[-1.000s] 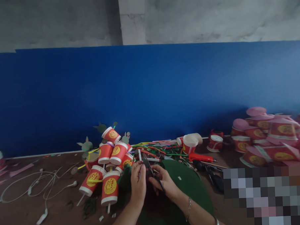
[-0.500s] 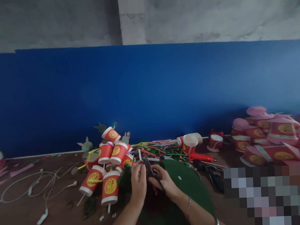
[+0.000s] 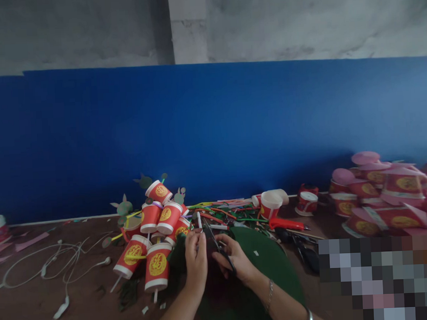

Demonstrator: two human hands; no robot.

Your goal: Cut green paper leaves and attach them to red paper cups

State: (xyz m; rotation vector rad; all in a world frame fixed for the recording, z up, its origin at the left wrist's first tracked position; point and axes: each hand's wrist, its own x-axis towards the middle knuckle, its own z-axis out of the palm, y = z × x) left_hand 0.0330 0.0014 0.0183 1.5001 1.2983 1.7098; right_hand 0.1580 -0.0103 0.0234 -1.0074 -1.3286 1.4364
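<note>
Black-handled scissors (image 3: 228,259) sit in my right hand (image 3: 235,260), fingers closed in the loops. Their blades point up and left, spread apart, just right of my left fingertips. My left hand (image 3: 196,260) is pinched closed around a small white piece (image 3: 201,231) at its fingertips; its exact kind is too small to tell. Directly beyond the fingers is a white stick (image 3: 199,220); whether it touches them I cannot tell. Below both hands lies a dark green sheet (image 3: 267,266). Left of my left hand, red paper cups (image 3: 157,266) with yellow prints and straws are piled up.
Colourful pipe cleaners or straws (image 3: 215,209) lie along the blue wall panel (image 3: 212,131). A red-handled tool (image 3: 287,223) and standing cups (image 3: 271,204) are to the right. Pink-trimmed cups (image 3: 402,185) are heaped at far right. White earphones (image 3: 60,308) lie left.
My left hand has shifted slightly left, away from the scissors, and a white bit now shows at its fingertips. The scissors remain in my right hand, almost unmoved.
</note>
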